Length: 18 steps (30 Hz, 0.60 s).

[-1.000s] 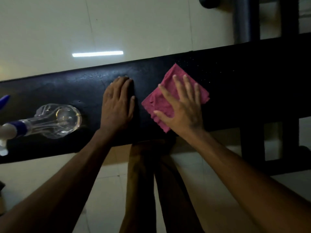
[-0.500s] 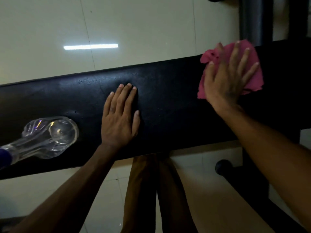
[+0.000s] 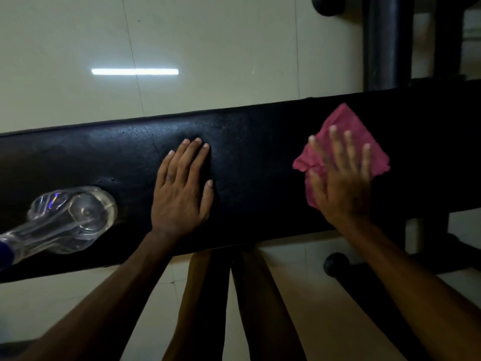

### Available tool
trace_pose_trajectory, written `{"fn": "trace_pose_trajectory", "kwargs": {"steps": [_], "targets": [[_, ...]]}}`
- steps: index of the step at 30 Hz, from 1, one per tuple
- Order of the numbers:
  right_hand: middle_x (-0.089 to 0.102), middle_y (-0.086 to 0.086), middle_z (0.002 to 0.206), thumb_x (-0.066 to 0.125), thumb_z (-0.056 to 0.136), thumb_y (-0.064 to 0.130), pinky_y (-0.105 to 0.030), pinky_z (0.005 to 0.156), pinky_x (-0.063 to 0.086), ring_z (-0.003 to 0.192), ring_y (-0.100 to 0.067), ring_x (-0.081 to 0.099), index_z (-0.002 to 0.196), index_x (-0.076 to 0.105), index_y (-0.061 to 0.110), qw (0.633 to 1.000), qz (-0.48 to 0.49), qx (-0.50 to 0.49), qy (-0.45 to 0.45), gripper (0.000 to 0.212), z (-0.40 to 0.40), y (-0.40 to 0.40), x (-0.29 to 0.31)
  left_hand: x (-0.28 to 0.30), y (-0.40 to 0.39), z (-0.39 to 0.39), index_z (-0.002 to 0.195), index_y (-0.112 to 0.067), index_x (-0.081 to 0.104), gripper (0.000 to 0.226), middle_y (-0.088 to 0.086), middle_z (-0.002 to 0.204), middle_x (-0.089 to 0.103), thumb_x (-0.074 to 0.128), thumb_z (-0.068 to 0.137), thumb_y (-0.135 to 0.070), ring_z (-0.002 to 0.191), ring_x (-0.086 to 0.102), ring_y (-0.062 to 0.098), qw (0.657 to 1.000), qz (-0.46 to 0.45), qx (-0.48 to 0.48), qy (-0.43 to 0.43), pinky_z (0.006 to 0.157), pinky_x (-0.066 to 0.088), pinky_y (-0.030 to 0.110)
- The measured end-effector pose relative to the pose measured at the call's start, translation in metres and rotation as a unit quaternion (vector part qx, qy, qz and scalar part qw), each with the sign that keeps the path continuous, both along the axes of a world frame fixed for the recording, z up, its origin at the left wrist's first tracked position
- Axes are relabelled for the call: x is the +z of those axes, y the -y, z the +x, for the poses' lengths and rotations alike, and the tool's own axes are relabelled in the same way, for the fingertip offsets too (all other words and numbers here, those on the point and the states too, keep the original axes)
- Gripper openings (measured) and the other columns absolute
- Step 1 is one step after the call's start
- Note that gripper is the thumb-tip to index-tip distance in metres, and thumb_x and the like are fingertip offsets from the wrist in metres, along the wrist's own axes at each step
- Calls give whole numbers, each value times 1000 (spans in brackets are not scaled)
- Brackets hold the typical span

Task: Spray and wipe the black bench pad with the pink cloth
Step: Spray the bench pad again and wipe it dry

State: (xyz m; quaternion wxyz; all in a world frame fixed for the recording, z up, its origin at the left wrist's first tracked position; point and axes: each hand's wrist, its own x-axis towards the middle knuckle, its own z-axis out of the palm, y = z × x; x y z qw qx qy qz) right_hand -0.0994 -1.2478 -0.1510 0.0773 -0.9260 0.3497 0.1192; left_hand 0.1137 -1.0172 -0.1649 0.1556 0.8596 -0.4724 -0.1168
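Right hand (image 3: pixel 341 183) fingers splayed flat on pink cloth (image 3: pixel 361 136); left hand (image 3: pixel 182 188) flat (fingers released) on bench pad (image 3: pixel 260 162), near clear bottle (image 3: pixel 70 220).

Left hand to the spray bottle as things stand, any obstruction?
Probably yes. The left hand lies flat on the bench pad, holding nothing, and the spray bottle sits on the same pad beside it with only bare pad between.
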Motion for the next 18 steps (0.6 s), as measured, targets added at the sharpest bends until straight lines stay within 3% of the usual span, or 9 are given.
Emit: {"fn": "trace_pose_trajectory", "kwargs": {"steps": [4,6,11,14,16,18], "targets": [[16,-10,167,26,103,50,-65,120,9,154,-33,12,159,19,33,987,-58,-150,13,59,39,-8,-7,0,0,1,155,-6,33,62,14,162,31,43,99,-31,154,20,26,1000,4,-2,1,126,15,46],[17,-12,167,24,103,51,-66,119,9,154,-35,13,159,20,31,983,-52,-169,39,59,61,-44,-9,0,-1,1,155,-6,33,63,14,162,31,44,97,-29,154,20,26,1000,7,-6,-2,126,14,45],[12,-8,167,35,101,49,-58,123,2,154,-31,6,158,14,32,995,34,84,41,64,36,-150,-4,4,-1,2,154,-5,34,62,15,162,31,41,96,-25,153,21,27,1000,5,-10,-13,126,16,48],[8,-4,166,33,99,52,-51,124,-3,154,-26,-2,158,12,32,993,26,113,38,66,-12,-142,-10,7,1,1,154,-6,32,62,15,162,30,42,97,-24,154,19,27,1000,10,-3,-26,126,15,48],[9,-6,166,26,105,51,-53,124,3,153,-30,7,159,9,30,999,-22,33,27,60,-44,-105,-11,8,1,1,155,-6,31,63,14,163,28,44,96,-24,154,18,26,1000,13,-3,-28,127,13,47],[14,-10,166,25,107,46,-57,124,8,153,-32,13,160,11,29,985,-70,-153,34,57,-70,-58,-12,8,-1,1,155,-6,31,63,14,163,28,44,96,-23,154,18,26,1000,12,-3,-28,127,11,45]]}}
